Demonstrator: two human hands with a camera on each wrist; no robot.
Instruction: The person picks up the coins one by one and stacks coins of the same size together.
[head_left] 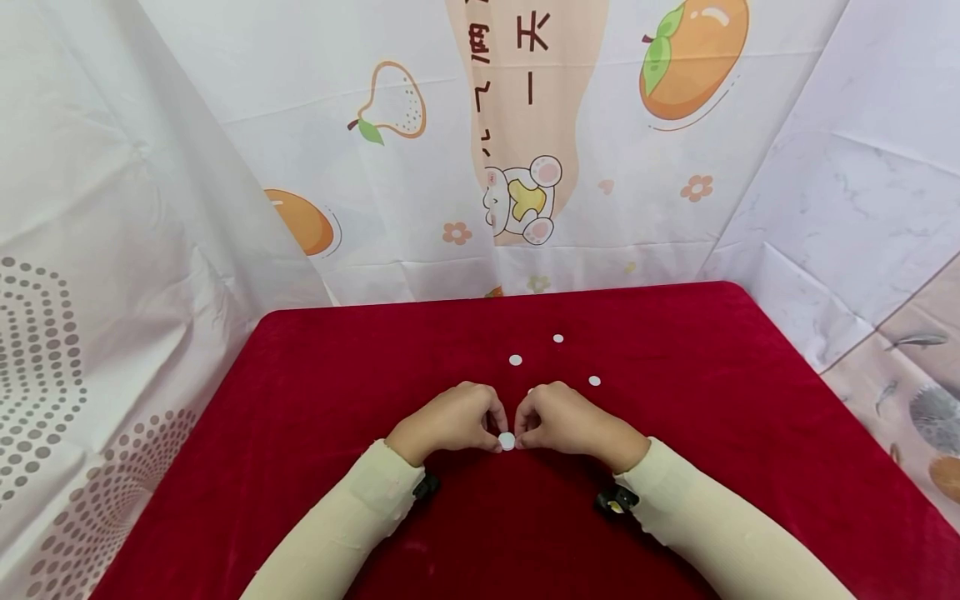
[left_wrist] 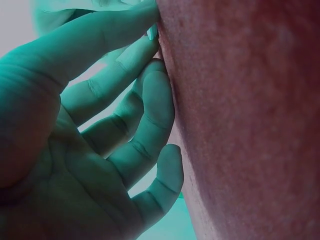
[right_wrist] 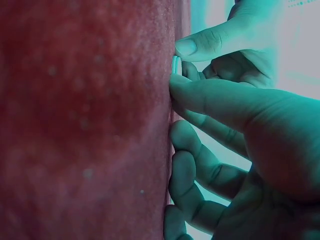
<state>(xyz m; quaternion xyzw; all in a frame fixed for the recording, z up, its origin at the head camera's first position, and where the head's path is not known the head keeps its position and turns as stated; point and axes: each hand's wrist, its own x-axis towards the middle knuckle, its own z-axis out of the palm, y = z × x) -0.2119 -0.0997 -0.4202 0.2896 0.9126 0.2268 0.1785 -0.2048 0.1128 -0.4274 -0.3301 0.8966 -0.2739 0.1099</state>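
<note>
A small white round disc [head_left: 507, 441] lies on the red cloth between my two hands. My left hand [head_left: 461, 419] holds its left side with bent thumb and index finger. From the other side my right hand [head_left: 566, 421] grips it the same way, thumb nearest me. In the right wrist view the disc's edge [right_wrist: 176, 65] shows thin and double-lined between the two thumbs, as if layered. The other right fingers [right_wrist: 182, 172] rest curled against the cloth. The left wrist view shows the left hand [left_wrist: 110, 115] with its fingertips down at the cloth; the disc is hidden there.
Beyond the hands lie more white discs, one left [head_left: 515, 360], one farther back [head_left: 558, 338] and one right [head_left: 595, 381]. A sliver of another peeks out behind the right hand. The red-covered table [head_left: 360, 358] meets a printed white curtain [head_left: 420, 192] at the back.
</note>
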